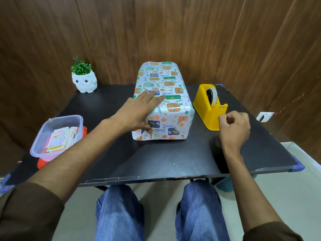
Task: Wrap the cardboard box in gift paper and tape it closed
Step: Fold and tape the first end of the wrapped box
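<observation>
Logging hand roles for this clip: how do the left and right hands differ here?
The left hand lies flat, fingers spread, on the wrapped box; the right hand is curled, off the box. The left presses the box; the right pinches beside the tape dispenser, tape unclear. Both are bare, above the table.

Soft, even light from above leaves a sheen on the table [173, 159] and a dark shadow beside the right hand [234, 129]. The wide lens bows the wall panels [260, 40] at the edges.
</observation>
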